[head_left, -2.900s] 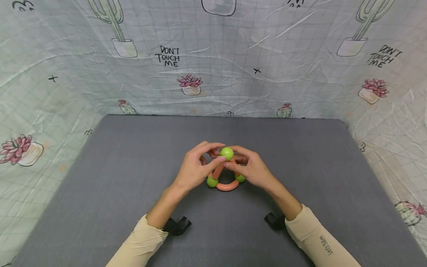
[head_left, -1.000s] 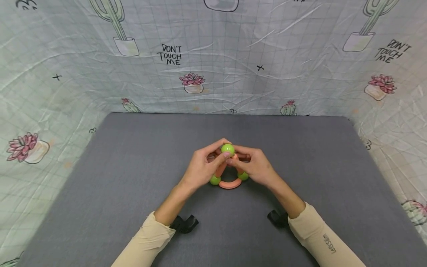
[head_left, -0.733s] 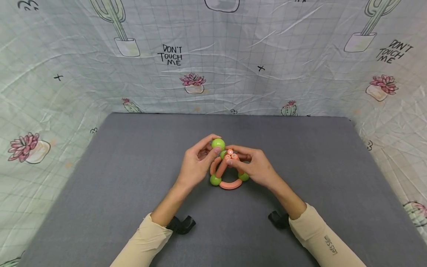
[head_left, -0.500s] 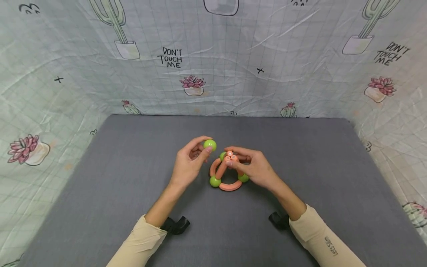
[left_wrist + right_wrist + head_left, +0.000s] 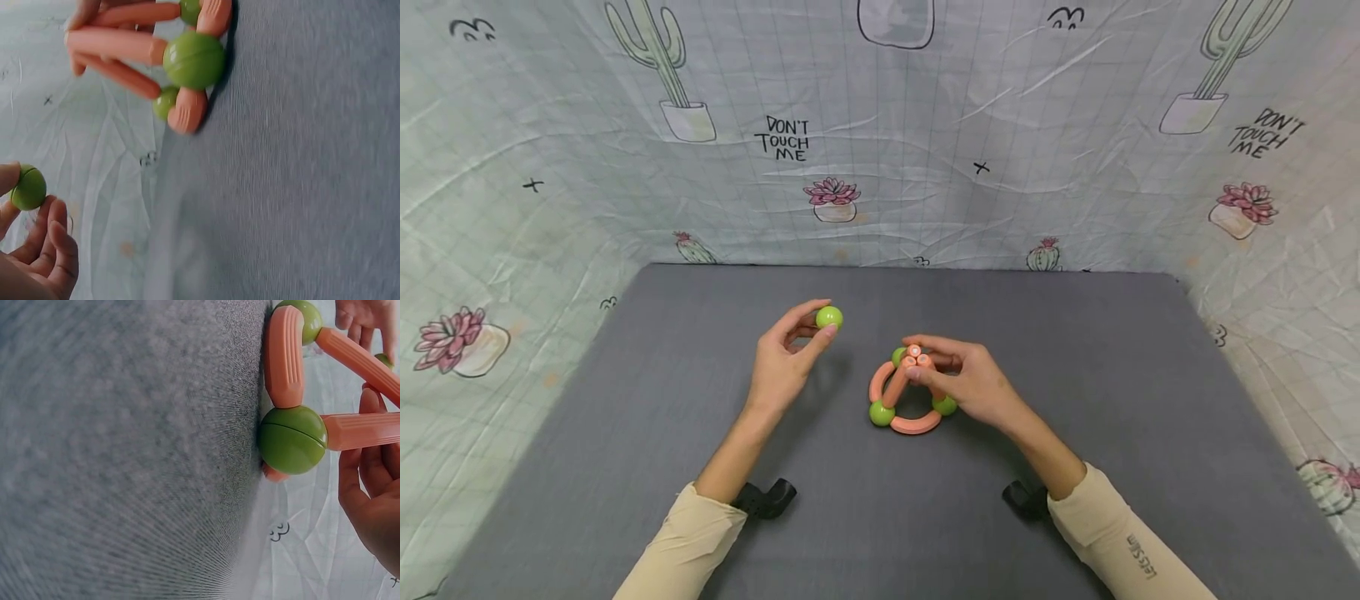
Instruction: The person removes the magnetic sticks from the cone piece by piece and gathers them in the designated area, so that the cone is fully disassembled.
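My left hand (image 5: 784,358) pinches a green ball (image 5: 830,317) between thumb and fingers, held up to the left of a small frame. That frame has curved orange rods (image 5: 916,425) joined by green balls (image 5: 882,413) in a ring on the table. Straight orange rods (image 5: 896,387) lean inward from the balls and meet at the top, their pale round ends showing bare. Around those upper ends my right hand (image 5: 973,379) grips with thumb and fingers. In the right wrist view, its fingers lie against an orange rod (image 5: 362,430) rising from a green ball (image 5: 292,439).
A grey table (image 5: 700,333) spreads under both hands. Behind it and at both sides hangs a pale sheet (image 5: 910,125) printed with cacti and lettering. Black wrist mounts (image 5: 767,498) stick out inward below each forearm.
My left hand has lifted the green ball off the joined rod tops and carried it left, uncovering the rod ends. The right hand has stayed at the rods.
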Available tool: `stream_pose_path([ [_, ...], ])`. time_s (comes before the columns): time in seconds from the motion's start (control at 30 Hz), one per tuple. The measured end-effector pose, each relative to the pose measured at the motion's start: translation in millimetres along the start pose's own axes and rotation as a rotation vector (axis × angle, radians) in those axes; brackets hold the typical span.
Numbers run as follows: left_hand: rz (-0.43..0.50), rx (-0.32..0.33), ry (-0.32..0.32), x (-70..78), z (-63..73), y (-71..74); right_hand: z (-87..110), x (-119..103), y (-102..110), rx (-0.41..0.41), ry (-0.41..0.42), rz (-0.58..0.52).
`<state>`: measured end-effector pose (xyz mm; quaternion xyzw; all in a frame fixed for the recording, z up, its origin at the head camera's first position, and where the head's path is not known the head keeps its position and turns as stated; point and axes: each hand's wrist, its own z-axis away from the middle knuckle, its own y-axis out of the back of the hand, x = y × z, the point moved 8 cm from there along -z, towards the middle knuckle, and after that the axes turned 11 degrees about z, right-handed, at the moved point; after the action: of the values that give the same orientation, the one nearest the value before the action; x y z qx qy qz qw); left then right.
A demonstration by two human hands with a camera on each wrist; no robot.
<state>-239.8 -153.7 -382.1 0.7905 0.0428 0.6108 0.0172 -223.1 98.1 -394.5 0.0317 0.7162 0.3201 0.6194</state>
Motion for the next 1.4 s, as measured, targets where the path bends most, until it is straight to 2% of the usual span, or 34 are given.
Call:
stream_pose_path([
  [0.3,-0.060,0.022,0.082,-18.1,-6.2,23.8,1.0,0.9,0.9,-0.003,0.020,0.007],
  [0.5,-0.103,0.033,0.144,-28.8,-8.9,37.7,2.1,0.2,-0.7,-0.017,0.015,-0.043],
  [0.83,-0.253,0.021,0.211,-43.6,-10.2,56.3,2.3,-0.5,-1.2,-0.024,0.010,-0.062],
  [1.07,-0.331,0.033,0.197,-52.6,-15.4,69.1,2.2,0.3,-1.4,-0.014,0.015,-0.060],
  [1.4,-0.364,0.068,0.187,-64.0,-23.7,87.5,0.7,2.6,-1.8,-0.019,0.014,-0.061],
])
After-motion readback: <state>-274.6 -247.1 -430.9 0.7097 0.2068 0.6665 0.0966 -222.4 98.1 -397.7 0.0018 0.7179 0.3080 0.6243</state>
